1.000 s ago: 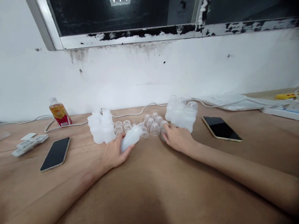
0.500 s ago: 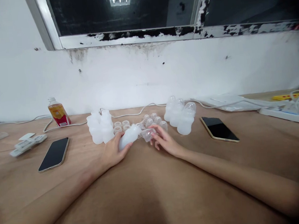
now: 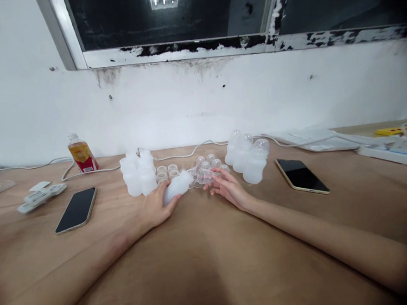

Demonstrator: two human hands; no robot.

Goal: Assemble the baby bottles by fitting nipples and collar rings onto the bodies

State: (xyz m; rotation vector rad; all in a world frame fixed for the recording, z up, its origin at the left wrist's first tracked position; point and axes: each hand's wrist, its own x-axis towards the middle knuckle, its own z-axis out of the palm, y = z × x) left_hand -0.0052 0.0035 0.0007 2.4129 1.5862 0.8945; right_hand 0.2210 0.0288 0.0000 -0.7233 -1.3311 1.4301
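A frosted white plastic bottle (image 3: 177, 188) lies tilted in my left hand (image 3: 157, 206), its neck pointing up and right. My right hand (image 3: 231, 191) pinches a clear dome-shaped cap (image 3: 205, 175) just right of that neck; whether the two touch I cannot tell. Behind the hands are several clear domes (image 3: 210, 158) and some pale rings (image 3: 162, 170), partly hidden by the bottle. Several uncapped frosted bottles (image 3: 134, 178) stand together to the left. On the right stands a group of similar bottles (image 3: 252, 171) with clear domes on top.
A dark phone (image 3: 76, 210) lies at left and another (image 3: 302, 176) at right. Small white packets (image 3: 41, 197) and a drink bottle (image 3: 82, 154) are on the far left. A white cable (image 3: 203, 144) runs along the wall. A power strip (image 3: 392, 155) lies at right.
The clear cap in my right hand has turned, its opening now less toward me. My left hand keeps its hold on the bottle. The view has shifted slightly.
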